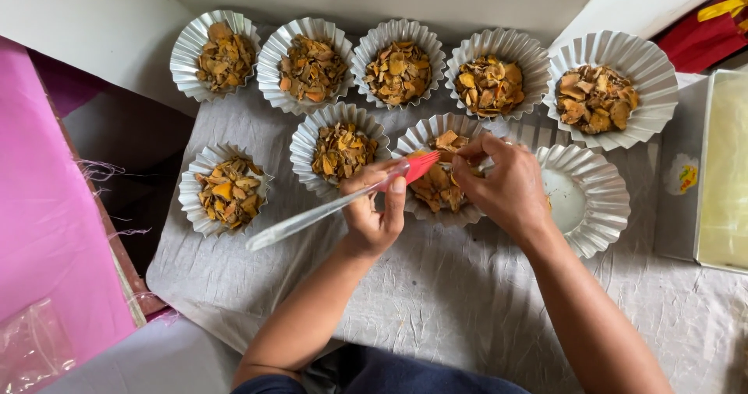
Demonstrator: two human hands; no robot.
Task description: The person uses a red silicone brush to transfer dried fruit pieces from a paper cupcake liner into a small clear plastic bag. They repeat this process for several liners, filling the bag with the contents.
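My left hand [372, 207] grips a pastry brush [327, 208] with a clear handle and red bristles. The bristles rest over a fluted foil cup [425, 136] filled with orange-brown dried chips. My right hand [502, 183] hovers over the same cup, fingers pinched at the chips near the bristle tips. Just right of that hand sits a foil cup [596, 195] with a pale bare bottom.
Several more chip-filled foil cups [312, 67] stand in a back row, with others at left [227, 190], all on a grey cloth [436, 285]. A pink board [47, 207] lies at left, a cardboard box [713, 176] at right and a red cloth [705, 31] at the far right.
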